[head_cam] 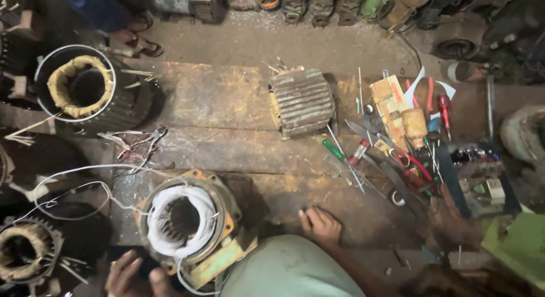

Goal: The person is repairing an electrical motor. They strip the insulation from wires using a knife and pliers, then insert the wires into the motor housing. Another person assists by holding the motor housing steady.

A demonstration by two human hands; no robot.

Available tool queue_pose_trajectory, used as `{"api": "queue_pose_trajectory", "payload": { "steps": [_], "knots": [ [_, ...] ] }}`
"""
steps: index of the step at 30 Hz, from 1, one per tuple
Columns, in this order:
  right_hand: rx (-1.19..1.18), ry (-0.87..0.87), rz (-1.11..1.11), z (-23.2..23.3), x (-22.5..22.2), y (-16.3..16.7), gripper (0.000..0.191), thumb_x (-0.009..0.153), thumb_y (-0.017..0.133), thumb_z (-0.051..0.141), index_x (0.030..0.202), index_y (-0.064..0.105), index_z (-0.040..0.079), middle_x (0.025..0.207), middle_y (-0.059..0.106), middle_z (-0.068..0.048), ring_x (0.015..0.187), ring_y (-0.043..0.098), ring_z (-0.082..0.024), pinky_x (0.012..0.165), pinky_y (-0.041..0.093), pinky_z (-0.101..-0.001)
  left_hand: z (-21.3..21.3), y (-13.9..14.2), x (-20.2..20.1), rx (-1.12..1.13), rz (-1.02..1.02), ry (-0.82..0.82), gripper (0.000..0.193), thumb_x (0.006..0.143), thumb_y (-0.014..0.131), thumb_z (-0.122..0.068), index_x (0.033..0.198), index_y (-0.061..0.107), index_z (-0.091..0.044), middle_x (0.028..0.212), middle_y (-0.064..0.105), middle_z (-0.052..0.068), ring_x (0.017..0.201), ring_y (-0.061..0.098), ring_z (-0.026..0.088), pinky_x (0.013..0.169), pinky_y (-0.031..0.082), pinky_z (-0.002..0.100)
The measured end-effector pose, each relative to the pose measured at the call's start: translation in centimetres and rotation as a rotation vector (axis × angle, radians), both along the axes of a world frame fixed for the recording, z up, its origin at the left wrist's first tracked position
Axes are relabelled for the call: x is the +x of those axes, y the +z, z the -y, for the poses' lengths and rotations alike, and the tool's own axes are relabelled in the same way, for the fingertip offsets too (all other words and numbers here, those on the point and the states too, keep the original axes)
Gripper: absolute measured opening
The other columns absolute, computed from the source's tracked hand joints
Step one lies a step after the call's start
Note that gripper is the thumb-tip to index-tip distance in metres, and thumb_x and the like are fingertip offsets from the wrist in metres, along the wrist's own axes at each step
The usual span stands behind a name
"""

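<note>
A motor stator (190,226) with a white wire winding and a rusty yellow housing lies on the worn wooden board (227,104). My left hand (128,274) is at its lower left edge with the fingers apart, touching the housing. My right hand (321,224) rests on the board to the right of the stator. Its fingers are curled under and nothing shows in them. Loose white wire (74,186) trails left from the winding. My grey trouser knee (289,268) fills the bottom middle.
A ribbed motor casing (301,102) sits mid-board. Screwdrivers, pliers, scissors and boxes are piled at the right (397,132), where another hand (451,217) rests. More stators stand at the left (82,87) and bottom left (25,251). A sandalled foot (142,44) is at the top left.
</note>
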State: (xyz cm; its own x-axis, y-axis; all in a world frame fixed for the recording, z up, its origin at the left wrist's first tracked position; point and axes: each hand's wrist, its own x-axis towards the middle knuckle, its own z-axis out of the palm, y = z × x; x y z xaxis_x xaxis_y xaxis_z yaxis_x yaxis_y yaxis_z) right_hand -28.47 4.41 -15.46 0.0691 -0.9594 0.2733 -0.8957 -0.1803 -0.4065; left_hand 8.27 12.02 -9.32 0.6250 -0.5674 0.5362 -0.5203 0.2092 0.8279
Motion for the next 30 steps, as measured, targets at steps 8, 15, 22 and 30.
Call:
{"api": "queue_pose_trajectory", "payload": {
  "steps": [8, 15, 22, 30],
  "knots": [
    [0.102, 0.219, 0.236, 1.4, -0.2, 1.8, 0.026, 0.089, 0.072, 0.027, 0.071, 0.061, 0.012, 0.067, 0.059, -0.008, 0.059, 0.062, -0.029, 0.053, 0.049, -0.0427, -5.2, -3.2, 7.2, 0.465, 0.356, 0.064, 0.033, 0.105, 0.069, -0.025, 0.116, 0.055, 0.003, 0.118, 0.060, 0.018, 0.115, 0.063, 0.027, 0.108, 0.052, 0.035],
    [0.120, 0.185, 0.287, 1.1, 0.1, 1.3, 0.027, 0.088, 0.073, 0.028, 0.070, 0.060, 0.011, 0.067, 0.061, -0.009, 0.059, 0.063, -0.030, 0.054, 0.049, -0.0436, -0.9, 2.3, 0.6, 0.088, 0.099, 0.178, 0.038, 0.109, 0.067, -0.025, 0.128, 0.051, 0.004, 0.124, 0.056, 0.015, 0.116, 0.062, 0.023, 0.104, 0.052, 0.032],
    [0.122, 0.130, 0.257, 1.2, 0.5, -0.5, 0.028, 0.087, 0.072, 0.032, 0.071, 0.061, 0.013, 0.070, 0.065, -0.008, 0.062, 0.064, -0.033, 0.055, 0.048, -0.0472, 2.0, 8.5, -2.6, 0.233, 0.173, 0.182, 0.033, 0.110, 0.060, -0.024, 0.127, 0.053, 0.003, 0.130, 0.050, 0.014, 0.126, 0.052, 0.023, 0.118, 0.040, 0.037],
    [0.112, 0.074, 0.190, 2.0, 0.8, -0.8, 0.032, 0.094, 0.066, 0.039, 0.075, 0.062, 0.014, 0.070, 0.066, -0.009, 0.063, 0.064, -0.037, 0.056, 0.048, -0.0494, 3.1, 8.7, -2.4, 0.178, 0.124, 0.160, 0.030, 0.101, 0.061, -0.020, 0.124, 0.056, -0.001, 0.130, 0.055, 0.016, 0.124, 0.054, 0.028, 0.109, 0.043, 0.040]
  ]
}}
